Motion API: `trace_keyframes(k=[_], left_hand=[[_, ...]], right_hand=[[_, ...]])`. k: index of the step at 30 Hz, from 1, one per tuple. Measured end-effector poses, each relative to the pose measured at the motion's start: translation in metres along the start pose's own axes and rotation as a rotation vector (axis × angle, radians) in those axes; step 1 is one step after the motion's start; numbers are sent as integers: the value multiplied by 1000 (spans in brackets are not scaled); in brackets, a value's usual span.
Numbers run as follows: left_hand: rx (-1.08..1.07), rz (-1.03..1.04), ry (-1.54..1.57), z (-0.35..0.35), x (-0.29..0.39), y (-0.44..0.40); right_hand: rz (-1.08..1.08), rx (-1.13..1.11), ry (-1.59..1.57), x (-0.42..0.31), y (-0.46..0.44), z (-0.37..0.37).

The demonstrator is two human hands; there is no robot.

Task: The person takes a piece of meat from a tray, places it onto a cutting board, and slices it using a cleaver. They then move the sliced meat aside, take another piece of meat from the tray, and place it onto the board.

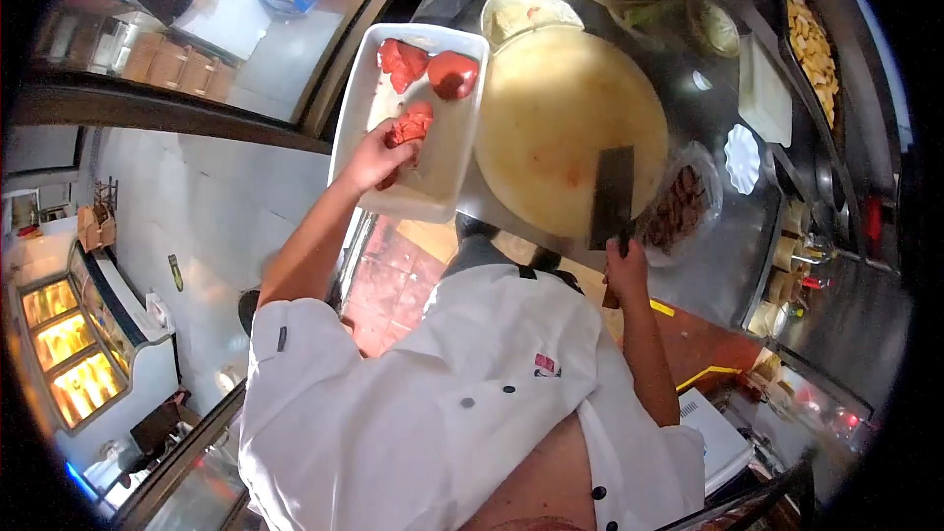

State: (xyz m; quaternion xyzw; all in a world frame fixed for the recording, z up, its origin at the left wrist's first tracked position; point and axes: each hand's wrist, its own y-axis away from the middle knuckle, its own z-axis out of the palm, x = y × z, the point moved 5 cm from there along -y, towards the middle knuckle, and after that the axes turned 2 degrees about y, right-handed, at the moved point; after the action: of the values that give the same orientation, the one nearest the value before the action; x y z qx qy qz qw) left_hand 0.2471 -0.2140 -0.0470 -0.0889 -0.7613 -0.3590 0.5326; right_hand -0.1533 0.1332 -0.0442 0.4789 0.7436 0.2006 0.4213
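My left hand [369, 159] reaches into a white rectangular tray [433, 182]. Its fingers are closed round a red food piece [411, 125] with a scored or sliced surface; whether it is meat or tomato I cannot tell. Two more red pieces lie at the tray's far end, one of them a shiny rounded piece [452, 75]. In my right hand [627, 268] is the handle of a cleaver [612, 197]. The broad dark blade lies over the right front edge of a large round chopping board [560, 118], whose top is wet and stained.
Right of the board sits a clear plastic bag of dark brown meat [678, 206]. A bowl [531, 12] stands behind the board. Farther right are a white fluted dish [741, 159], a pale rectangular container [765, 88] and a tray of yellowish pieces [811, 54].
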Motion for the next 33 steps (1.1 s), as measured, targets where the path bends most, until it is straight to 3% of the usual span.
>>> trace_keyframes(k=[2,4,6,7,8,10,12,14,16,18,19,24,27,28,30,33], left_hand=[[36,133,297,18,34,16],[-2,72,294,39,48,21],[-54,-134,522,69,49,26],[-2,-149,568,85,43,25],[-5,-139,562,101,44,21],[-27,40,119,137,66,15],[-9,52,88,172,65,-3],[-121,-146,386,210,58,-20],[-146,-195,458,240,61,-24],[-93,-228,640,265,71,-24],[-190,-199,712,273,68,-28],[-92,-144,544,301,68,-33],[121,69,97,295,51,-60],[116,71,93,297,35,-72],[307,404,-106,298,42,-73],[406,286,-268,296,39,-61]], right_hand=[[3,19,20,7,-5,-6],[-52,2,49,5,-8,-12],[-102,9,66,22,-22,-19],[-279,96,108,14,-21,-28],[-286,88,77,14,-20,-34],[-299,72,13,2,-9,-51],[-418,61,46,14,-14,-58],[-533,179,118,41,-26,-62],[-441,-142,8,51,-36,-63],[-473,-110,-32,75,-47,-63],[-499,-101,-13,83,-50,-63],[-522,-133,-15,100,-44,-74],[-544,18,-2,98,-36,-83],[-585,63,47,94,-32,-88],[-622,106,99,92,-31,-91],[-563,52,183,95,-41,-83]])
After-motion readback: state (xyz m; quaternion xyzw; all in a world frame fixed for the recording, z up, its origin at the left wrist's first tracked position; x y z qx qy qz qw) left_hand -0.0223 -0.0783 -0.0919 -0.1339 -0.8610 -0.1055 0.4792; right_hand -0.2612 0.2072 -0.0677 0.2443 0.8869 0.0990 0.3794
